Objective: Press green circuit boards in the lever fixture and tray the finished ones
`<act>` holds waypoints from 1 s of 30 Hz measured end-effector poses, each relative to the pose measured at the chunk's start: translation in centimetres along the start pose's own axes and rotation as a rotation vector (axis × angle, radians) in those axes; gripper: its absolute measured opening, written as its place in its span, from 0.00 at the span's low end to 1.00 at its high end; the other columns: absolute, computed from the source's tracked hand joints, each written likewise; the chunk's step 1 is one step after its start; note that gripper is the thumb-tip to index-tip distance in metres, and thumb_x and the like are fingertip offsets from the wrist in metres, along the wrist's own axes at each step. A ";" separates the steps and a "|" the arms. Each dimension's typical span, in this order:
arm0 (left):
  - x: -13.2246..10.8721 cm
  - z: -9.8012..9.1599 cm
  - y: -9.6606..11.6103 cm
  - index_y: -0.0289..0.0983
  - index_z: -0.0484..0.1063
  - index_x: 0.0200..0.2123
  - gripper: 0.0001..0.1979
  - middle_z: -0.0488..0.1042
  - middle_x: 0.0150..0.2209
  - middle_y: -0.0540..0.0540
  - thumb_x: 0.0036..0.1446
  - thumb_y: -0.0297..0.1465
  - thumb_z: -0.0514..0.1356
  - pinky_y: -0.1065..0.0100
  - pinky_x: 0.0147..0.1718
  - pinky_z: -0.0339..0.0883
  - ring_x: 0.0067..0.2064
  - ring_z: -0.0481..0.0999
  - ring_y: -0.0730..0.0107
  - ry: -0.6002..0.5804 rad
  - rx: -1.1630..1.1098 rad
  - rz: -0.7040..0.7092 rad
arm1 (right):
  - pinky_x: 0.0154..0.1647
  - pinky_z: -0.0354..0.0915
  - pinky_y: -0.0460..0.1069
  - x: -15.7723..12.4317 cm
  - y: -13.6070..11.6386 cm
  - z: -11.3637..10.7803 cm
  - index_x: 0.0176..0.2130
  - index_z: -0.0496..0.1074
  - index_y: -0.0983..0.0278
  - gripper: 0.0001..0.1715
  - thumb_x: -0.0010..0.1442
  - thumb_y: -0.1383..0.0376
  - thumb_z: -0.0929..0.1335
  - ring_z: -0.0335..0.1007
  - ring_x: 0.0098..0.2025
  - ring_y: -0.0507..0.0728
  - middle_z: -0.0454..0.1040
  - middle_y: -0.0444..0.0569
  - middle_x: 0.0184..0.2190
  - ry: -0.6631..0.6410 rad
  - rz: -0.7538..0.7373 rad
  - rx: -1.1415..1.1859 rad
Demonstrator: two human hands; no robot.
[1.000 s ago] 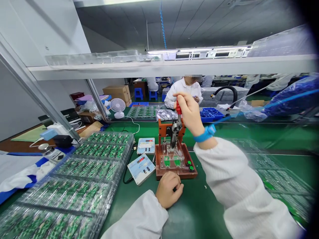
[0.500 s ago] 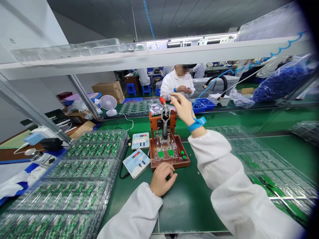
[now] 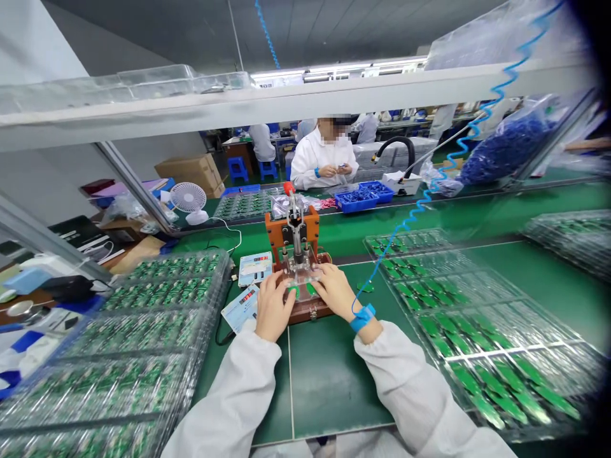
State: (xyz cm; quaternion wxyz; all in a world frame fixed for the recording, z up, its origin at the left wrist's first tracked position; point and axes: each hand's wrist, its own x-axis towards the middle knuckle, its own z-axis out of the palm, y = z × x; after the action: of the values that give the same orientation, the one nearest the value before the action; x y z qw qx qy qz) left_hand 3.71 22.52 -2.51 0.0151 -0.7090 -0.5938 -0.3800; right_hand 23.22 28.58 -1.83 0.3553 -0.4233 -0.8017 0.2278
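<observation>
An orange-brown test fixture [image 3: 292, 230] with an upright lever and red knob [image 3: 287, 188] stands on the green mat. Both my hands are down on its clear base plate. My left hand [image 3: 271, 306] has its fingers bent and pinches a small green board [image 3: 294, 292] seated in the fixture. My right hand [image 3: 334, 289], with a blue wrist strap [image 3: 363, 317], curls its fingertips onto a second green board [image 3: 310, 287] beside the first. The lever stands free, touched by neither hand.
Clear trays of green boards lie at the left [image 3: 162, 318] and right [image 3: 477, 324]. Two small meters [image 3: 255, 267] sit left of the fixture. A coiled blue cord [image 3: 429, 191] runs up from my wrist. A co-worker [image 3: 324, 159] sits across, near a blue bin [image 3: 363, 194] and a fan [image 3: 188, 198].
My right hand let go of the red-knobbed lever and came down to the fixture base. My left hand moved up from the mat onto the fixture. The view tilted downward.
</observation>
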 end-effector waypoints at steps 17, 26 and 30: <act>-7.3 0.0 4.8 0.41 0.77 0.31 0.18 0.78 0.35 0.49 0.64 0.48 0.63 0.64 0.41 0.68 0.38 0.78 0.64 0.082 -0.270 0.047 | 0.35 0.66 0.44 -9.9 -3.0 -2.8 0.42 0.75 0.63 0.06 0.62 0.68 0.70 0.72 0.35 0.51 0.76 0.43 0.34 -0.096 0.359 0.580; -9.8 1.6 7.1 0.42 0.79 0.31 0.12 0.79 0.34 0.47 0.64 0.40 0.63 0.68 0.38 0.75 0.36 0.81 0.64 -0.050 -0.362 0.141 | 0.36 0.69 0.44 -14.4 -3.2 -5.6 0.39 0.74 0.63 0.04 0.62 0.69 0.69 0.75 0.36 0.51 0.80 0.47 0.42 -0.177 0.423 0.541; -10.3 1.8 7.7 0.43 0.81 0.37 0.09 0.82 0.37 0.46 0.66 0.35 0.60 0.64 0.41 0.78 0.40 0.81 0.60 -0.115 -0.442 0.217 | 0.35 0.68 0.44 -14.7 -2.8 -7.6 0.40 0.76 0.63 0.06 0.61 0.71 0.69 0.75 0.33 0.51 0.79 0.43 0.33 -0.188 0.437 0.387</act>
State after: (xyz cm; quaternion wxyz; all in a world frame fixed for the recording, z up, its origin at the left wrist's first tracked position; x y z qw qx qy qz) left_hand 11.20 12.58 -6.23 -0.1334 -0.7752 -0.4165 -0.4559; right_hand 33.28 15.21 -0.64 0.2959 -0.4873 -0.6629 0.4854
